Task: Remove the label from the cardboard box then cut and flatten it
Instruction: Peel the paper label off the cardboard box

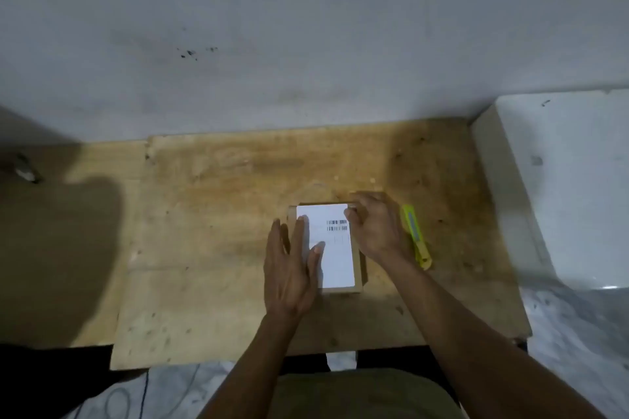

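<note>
Our flat left hand [289, 269] presses the brown cardboard box [340, 289]; our right hand [374, 228] pinches its white barcoded label [335, 248] at the far corner.

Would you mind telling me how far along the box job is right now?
Nothing looks finished: the white label lies on the intact cardboard box. In hand: the left hand lies flat on the box while the right hand works at the label's far corner. Left: peeling, cutting with the yellow cutter, flattening.

head cam | looks down, forward | close over table [211, 214] | edges perhaps distorted
</note>
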The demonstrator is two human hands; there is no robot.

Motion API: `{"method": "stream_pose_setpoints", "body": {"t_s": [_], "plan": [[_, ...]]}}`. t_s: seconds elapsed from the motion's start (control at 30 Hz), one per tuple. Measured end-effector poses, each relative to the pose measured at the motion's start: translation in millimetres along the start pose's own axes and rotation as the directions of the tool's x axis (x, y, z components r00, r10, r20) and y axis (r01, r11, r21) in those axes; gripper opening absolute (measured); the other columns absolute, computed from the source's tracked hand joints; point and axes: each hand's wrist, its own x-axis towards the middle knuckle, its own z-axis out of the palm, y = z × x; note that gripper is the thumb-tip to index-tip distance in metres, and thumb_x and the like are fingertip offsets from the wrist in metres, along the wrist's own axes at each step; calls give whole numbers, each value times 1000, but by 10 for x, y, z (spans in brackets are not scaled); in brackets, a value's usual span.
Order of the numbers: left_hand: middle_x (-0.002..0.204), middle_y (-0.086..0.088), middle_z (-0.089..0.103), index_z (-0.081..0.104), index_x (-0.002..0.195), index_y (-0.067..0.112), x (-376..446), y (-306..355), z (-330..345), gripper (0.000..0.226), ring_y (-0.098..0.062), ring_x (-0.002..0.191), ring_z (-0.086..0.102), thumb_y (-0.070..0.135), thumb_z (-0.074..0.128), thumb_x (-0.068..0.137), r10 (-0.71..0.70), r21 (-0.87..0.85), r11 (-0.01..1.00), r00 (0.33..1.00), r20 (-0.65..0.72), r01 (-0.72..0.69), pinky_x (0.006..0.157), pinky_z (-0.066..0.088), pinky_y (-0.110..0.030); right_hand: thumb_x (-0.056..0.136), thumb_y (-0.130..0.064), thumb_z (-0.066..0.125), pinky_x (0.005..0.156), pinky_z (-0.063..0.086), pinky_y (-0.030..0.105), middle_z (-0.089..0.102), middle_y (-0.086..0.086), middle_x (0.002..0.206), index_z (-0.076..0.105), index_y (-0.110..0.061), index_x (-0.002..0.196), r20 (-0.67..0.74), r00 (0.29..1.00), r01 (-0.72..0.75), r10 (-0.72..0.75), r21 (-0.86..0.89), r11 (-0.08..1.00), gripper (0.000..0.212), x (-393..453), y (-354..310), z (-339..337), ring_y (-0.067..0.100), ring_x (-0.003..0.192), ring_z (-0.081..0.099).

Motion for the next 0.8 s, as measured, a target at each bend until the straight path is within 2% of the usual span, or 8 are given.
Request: {"method": "stream_pose_setpoints", "body": {"t_s": [0.13,0.23,0.37,0.43,0.6,0.73,0.8], "plan": [[167,-7,9,10,155,43,48,-118,129,61,-24,152,13,56,31,100,-6,-11,1000,1000,31,7,115,35,-48,93,-15,63,70,27,8,67,13,116,69,-11,120,-15,1000,0,0,27,1000,28,53,2,45,20,102,58],[166,-4,10,7,154,45,39,-125,199,60,-22,152,16,54,33,101,-21,-55,998,999,25,22,112,39,-49,91,-12,65,68,28,9,69,12,109,71,-8,115,-32,999,12,-10,44,999,25,70,44,108,11,91,50],[166,-5,13,10,155,41,82,-184,224,59,-21,153,13,50,37,102,4,-67,998,1000,21,-3,112,40,-50,91,-15,66,76,38,19,71,8,105,75,-13,106,-60,998,17,-14,52,999,18,119,132,171,18,96,61],[166,-3,12,10,154,41,90,-173,231,60,-19,153,11,48,39,103,-11,-77,997,999,34,14,114,37,-48,89,-15,67,75,40,20,69,5,102,75,-16,99,-71,997,1,3,56,998,12,133,154,202,13,90,59],[166,0,13,15,155,38,87,-122,206,60,-15,153,9,47,42,102,-42,-107,993,999,32,46,115,33,-42,85,-7,67,66,33,4,63,1,91,69,-17,80,-97,995,39,-34,52,998,11,181,169,233,0,78,45],[165,1,14,18,155,37,93,-108,200,60,-14,153,10,47,42,101,-48,-116,992,998,28,51,114,30,-37,89,-11,63,70,40,22,60,-5,86,65,-19,81,-87,995,55,-47,90,994,12,174,160,248,9,83,54],[165,1,16,19,155,35,82,-105,205,60,-14,152,12,46,43,101,-54,-123,991,998,18,55,115,30,-37,91,-13,62,71,43,25,60,-7,85,64,-19,83,-86,996,50,-39,131,990,10,154,157,249,11,83,57]]}}
